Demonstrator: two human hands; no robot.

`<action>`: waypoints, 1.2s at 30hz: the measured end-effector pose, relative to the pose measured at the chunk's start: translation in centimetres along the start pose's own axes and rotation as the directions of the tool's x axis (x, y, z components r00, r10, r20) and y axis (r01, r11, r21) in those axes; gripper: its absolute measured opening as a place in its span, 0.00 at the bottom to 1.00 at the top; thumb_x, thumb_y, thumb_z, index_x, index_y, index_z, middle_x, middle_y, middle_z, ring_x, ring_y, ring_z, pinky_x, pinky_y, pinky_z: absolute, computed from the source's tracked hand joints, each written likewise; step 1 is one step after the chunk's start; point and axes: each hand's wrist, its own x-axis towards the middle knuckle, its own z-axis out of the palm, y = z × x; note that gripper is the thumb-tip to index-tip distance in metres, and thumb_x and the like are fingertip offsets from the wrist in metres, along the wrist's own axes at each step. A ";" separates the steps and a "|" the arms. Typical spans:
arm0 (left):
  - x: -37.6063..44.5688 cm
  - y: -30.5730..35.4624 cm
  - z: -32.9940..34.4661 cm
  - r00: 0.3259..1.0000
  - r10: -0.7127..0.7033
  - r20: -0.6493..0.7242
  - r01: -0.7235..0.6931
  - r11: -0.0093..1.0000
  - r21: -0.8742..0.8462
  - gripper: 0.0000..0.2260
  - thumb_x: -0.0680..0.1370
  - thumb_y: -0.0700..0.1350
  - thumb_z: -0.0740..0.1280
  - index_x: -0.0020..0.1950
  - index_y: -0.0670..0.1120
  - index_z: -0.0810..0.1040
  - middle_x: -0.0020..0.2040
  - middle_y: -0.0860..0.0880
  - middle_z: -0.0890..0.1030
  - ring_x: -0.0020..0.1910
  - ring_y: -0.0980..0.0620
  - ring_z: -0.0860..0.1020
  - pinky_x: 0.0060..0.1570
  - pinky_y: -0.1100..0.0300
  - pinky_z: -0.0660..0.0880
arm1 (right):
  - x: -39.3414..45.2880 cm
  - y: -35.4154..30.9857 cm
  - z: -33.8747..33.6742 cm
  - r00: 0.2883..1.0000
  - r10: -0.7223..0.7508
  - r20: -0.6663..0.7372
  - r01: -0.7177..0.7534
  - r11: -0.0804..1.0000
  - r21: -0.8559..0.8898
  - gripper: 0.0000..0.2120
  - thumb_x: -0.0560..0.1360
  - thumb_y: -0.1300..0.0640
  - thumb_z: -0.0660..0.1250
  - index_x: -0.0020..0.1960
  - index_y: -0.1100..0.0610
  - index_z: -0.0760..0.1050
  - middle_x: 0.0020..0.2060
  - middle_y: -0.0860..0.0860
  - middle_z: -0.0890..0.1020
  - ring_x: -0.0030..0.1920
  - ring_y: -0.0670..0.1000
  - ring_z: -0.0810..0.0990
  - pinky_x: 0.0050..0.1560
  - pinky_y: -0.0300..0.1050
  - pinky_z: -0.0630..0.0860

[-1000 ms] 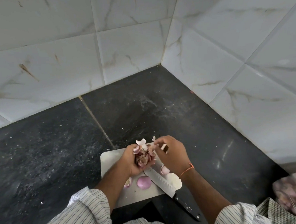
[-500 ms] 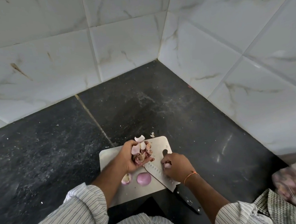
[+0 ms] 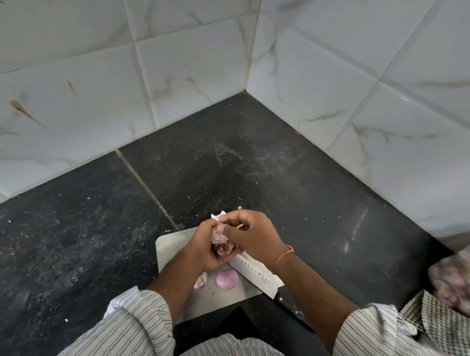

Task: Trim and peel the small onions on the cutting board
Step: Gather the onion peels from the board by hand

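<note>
A small steel cutting board (image 3: 166, 245) lies on the black counter in front of me. My left hand (image 3: 202, 248) is cupped around a handful of pink and brown onion peels (image 3: 222, 246). My right hand (image 3: 252, 236) is pressed against that handful, fingers curled, pinching a pale peel at its top. A peeled pink onion (image 3: 227, 279) lies on the board below my hands, with a smaller onion piece (image 3: 201, 281) to its left. A knife (image 3: 257, 275) with a scalloped blade rests on the board's right side, its dark handle pointing toward me.
The black stone counter (image 3: 94, 241) runs into a corner of white marble-look tiled walls (image 3: 194, 70). A bag of unpeeled onions (image 3: 465, 279) sits at the right edge beside a checked cloth (image 3: 441, 327). Small peel scraps lie past the board's far edge.
My right hand has risen from the knife blade to the peel handful in my left hand, bringing a peel piece with it. The left hand stayed over the board.
</note>
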 end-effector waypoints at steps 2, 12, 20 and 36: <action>-0.2 0.0 0.1 1.000 0.009 0.008 -0.009 1.000 -0.007 0.16 0.81 0.47 0.60 0.51 0.41 0.86 0.46 0.41 0.87 0.42 0.43 0.87 0.43 0.50 0.87 | 0.2 -0.1 0.4 1.000 0.023 -0.004 -0.023 1.000 -0.021 0.05 0.80 0.51 0.74 0.52 0.49 0.88 0.43 0.45 0.88 0.41 0.42 0.86 0.42 0.36 0.80; -1.4 0.7 -2.1 1.000 -0.005 0.025 0.008 0.989 -0.149 0.17 0.81 0.46 0.57 0.53 0.41 0.84 0.45 0.41 0.85 0.46 0.42 0.84 0.41 0.50 0.87 | 1.4 5.0 -2.5 0.989 0.145 0.002 -0.119 0.818 -0.562 0.14 0.81 0.56 0.66 0.63 0.46 0.84 0.57 0.43 0.85 0.55 0.48 0.83 0.60 0.47 0.81; -2.0 1.5 -4.0 0.999 -0.003 -0.032 -0.004 0.978 -0.208 0.21 0.82 0.47 0.57 0.46 0.39 0.88 0.45 0.40 0.85 0.47 0.42 0.82 0.38 0.51 0.86 | 2.8 7.2 -0.9 0.984 0.073 0.165 0.086 0.618 -0.782 0.15 0.81 0.55 0.67 0.66 0.45 0.81 0.58 0.46 0.80 0.56 0.53 0.82 0.54 0.44 0.80; -1.5 1.4 -4.6 0.997 -0.026 -0.066 0.008 0.965 -0.261 0.18 0.79 0.46 0.60 0.60 0.37 0.83 0.49 0.38 0.87 0.44 0.40 0.87 0.35 0.52 0.87 | -0.1 9.4 -2.0 0.976 0.132 0.171 0.035 0.685 -0.728 0.30 0.69 0.40 0.75 0.69 0.37 0.71 0.56 0.40 0.80 0.54 0.47 0.80 0.54 0.45 0.79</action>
